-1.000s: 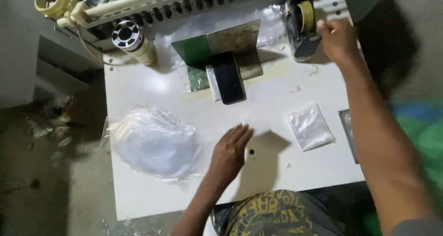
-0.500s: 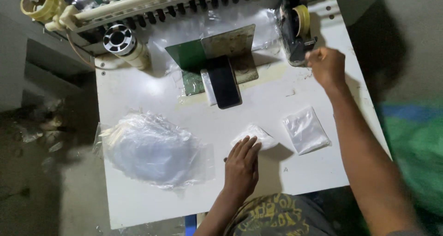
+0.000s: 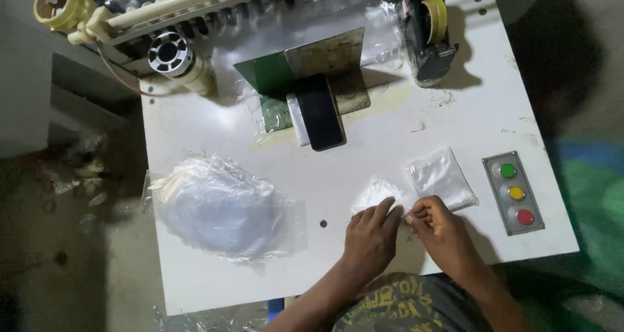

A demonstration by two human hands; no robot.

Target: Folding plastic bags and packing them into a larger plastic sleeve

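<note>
While both hands, left hand point(image 3: 372, 236) and right hand point(image 3: 440, 230), pinch the small clear bag point(image 3: 377, 193), its slippery film may slide toward the filled bag point(image 3: 441, 177) at two o'clock.

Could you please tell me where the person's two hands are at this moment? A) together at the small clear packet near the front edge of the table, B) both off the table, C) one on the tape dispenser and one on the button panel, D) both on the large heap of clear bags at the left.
A: the left hand and right hand meet fingertip to fingertip at the small clear packet, away from the heap of clear bags.
</note>
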